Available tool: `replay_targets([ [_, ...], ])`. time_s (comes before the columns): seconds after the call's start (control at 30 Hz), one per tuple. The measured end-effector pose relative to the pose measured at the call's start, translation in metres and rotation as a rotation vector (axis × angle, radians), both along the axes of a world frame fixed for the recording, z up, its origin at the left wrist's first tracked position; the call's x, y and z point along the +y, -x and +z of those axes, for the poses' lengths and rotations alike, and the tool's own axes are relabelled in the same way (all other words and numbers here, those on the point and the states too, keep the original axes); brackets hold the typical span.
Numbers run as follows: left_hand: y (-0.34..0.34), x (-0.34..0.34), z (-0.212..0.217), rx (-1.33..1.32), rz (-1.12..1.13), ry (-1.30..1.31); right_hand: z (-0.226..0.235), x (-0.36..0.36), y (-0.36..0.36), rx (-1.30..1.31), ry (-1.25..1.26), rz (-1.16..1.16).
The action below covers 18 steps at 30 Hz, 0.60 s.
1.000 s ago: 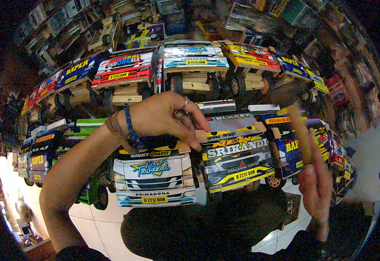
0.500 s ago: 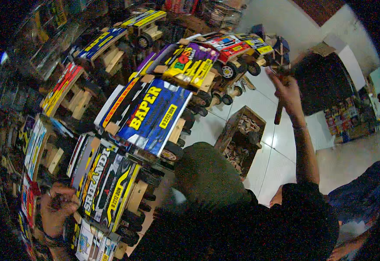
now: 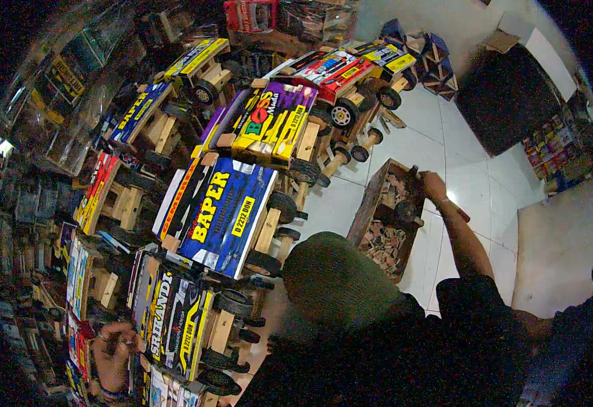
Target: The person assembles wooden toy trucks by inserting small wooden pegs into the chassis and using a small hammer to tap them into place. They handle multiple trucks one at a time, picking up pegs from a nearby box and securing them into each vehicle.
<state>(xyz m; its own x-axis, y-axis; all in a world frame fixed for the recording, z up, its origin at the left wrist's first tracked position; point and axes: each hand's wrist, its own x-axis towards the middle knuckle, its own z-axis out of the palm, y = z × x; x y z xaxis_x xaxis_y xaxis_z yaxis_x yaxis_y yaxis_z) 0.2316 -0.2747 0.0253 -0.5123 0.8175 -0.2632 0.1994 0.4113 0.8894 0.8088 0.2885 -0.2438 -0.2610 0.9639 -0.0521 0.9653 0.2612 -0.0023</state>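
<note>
Two hands work well apart: the right hand (image 3: 434, 186), apparently closed around a hammer (image 3: 464, 216), is at the wooden box (image 3: 368, 203) of small offcuts (image 3: 382, 241). This looks like a reach to the box; taking a piece would call for freed fingertips. The left hand (image 3: 112, 354) curls beside the black-and-yellow toy truck (image 3: 177, 327); whether it grips, one cannot tell.

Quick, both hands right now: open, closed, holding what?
Left hand: curled beside the black-and-grey toy truck; whether it grips anything cannot be told.
Right hand: closed on what looks like a hammer, by the wooden box.
</note>
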Motion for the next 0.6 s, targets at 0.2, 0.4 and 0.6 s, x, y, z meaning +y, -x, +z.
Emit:
replay_targets([
  [0.2,0.000,-0.003,0.001,0.130,0.029,0.043,0.086,0.009,-0.004,0.302,0.270,-0.030],
  [0.4,0.005,0.015,0.024,0.228,0.027,0.152,0.210,-0.055,0.060,0.590,0.452,-0.127],
  [0.6,-0.044,0.104,0.082,0.220,0.020,-0.039,0.317,-0.130,0.175,0.787,0.658,0.188],
])
